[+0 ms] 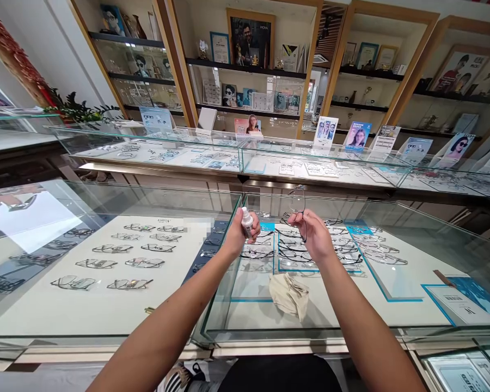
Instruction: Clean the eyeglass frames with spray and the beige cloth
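My left hand [240, 234] is closed around a small white spray bottle [247, 222], held upright over the glass showcase. To its right, my right hand [315, 235] pinches a thin-framed pair of glasses [298, 200] by one side, with a lens raised above the fingers. Bottle and glasses are apart. Below and between my hands, a crumpled beige cloth [289, 295] lies on the glass top. Rows of glasses [318, 251] show beneath the glass behind my right hand.
Another showcase section [126, 310] with several glasses adjoins at the left. A white paper [35, 220] appears at far left. Across the gap stands a further glass counter [212, 152] with upright cards [325, 133]; shelves line the wall behind.
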Motion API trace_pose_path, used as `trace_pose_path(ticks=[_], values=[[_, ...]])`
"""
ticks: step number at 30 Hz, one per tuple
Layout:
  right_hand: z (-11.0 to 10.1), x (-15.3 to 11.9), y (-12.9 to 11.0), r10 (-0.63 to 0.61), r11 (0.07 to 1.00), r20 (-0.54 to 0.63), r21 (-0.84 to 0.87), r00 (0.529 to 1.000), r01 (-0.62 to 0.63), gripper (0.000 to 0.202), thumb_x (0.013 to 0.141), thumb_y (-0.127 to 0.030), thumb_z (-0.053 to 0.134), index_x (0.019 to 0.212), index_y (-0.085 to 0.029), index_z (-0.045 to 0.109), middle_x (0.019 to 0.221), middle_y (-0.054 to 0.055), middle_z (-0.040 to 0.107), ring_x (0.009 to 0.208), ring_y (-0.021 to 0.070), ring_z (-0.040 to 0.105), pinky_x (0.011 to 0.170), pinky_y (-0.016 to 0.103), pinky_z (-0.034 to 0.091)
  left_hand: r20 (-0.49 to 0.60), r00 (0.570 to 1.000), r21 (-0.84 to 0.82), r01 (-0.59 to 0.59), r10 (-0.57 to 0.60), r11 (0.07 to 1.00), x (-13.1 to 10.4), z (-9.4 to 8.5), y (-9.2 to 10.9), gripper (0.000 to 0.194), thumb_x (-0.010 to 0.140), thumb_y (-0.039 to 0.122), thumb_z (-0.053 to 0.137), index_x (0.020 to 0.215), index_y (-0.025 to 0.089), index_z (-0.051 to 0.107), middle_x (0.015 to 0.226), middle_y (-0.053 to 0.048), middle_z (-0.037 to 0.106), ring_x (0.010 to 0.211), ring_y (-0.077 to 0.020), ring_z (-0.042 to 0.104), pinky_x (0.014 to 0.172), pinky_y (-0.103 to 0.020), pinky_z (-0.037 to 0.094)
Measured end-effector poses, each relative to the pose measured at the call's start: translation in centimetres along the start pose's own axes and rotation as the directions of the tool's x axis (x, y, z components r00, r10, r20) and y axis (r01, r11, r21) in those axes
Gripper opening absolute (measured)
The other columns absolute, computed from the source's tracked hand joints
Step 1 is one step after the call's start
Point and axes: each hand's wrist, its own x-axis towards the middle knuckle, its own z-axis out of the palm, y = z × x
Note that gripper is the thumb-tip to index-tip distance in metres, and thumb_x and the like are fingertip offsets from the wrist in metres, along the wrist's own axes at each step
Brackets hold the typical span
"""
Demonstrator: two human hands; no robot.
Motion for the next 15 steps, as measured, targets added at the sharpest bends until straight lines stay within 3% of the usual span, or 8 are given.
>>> trace_pose_path(ticks=[9,15], values=[[0.0,-0.2,0.2,-0.023,1.0,0.046,0.013,0.999,0.023,0.025,0.095,-0.044,0.056,0.081,-0.025,0.061,0.094,0.009,0.075,0.106,0.0305,0.071,0.1,0.048,0.053,0.023,1.0,0.001,0.01,-0.01,1.0,-0.1,0.2,0.1,0.074,0.077,0.094,0.057,0.064,0.022,0.053,0.053,0.003,0.041,0.045,-0.0099,0.031,0.041,-0.024,0.024],[0.2,-0.4,0.9,-0.025,1.0,0.082,-0.017,0.996,0.026,0.023,0.098,-0.047,0.066,0.09,-0.026,0.072,0.105,0.005,0.079,0.114,0.027,0.07,0.106,0.042,0.048,0.105,0.994,-0.072,0.031,-0.023,0.997,-0.3,0.2,0.4,0.072,0.081,0.09,0.054,0.061,0.021,0.053,0.052,0.001,0.042,0.045,-0.0118,0.035,0.042,-0.025,0.028]])
